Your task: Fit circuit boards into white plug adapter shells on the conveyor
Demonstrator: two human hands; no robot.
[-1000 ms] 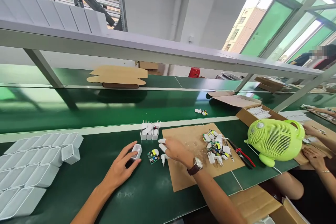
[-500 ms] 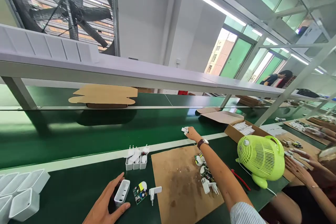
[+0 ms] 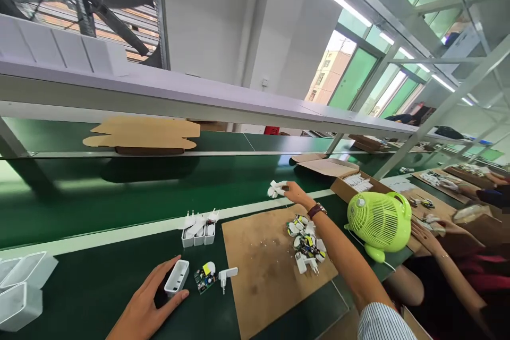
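Note:
My left hand (image 3: pixel 149 303) rests on the green belt (image 3: pixel 99 281) with its fingers curled round a small white plastic housing (image 3: pixel 177 278). Just right of it lie a green circuit board (image 3: pixel 204 277) and a white plug piece (image 3: pixel 226 275). My right hand (image 3: pixel 294 192), with a watch on its wrist and white finger cots, is stretched far forward over the white stripe and pinches a white plug part (image 3: pixel 274 189). A brown cardboard sheet (image 3: pixel 263 265) under my right arm carries a heap of boards and plug parts (image 3: pixel 306 241).
Three white housings with prongs (image 3: pixel 198 231) stand by the stripe. White trays (image 3: pixel 19 287) sit at far left. A lime-green desk fan (image 3: pixel 378 220) and open cardboard boxes (image 3: pixel 350 178) are on the right, where another person's hands (image 3: pixel 424 229) work. A flat carton (image 3: pixel 143 135) lies beyond.
My right hand left the parts near the circuit board, reached far forward across the stripe and took hold of the white plug part. The view tilted up. My left hand stayed on the housing.

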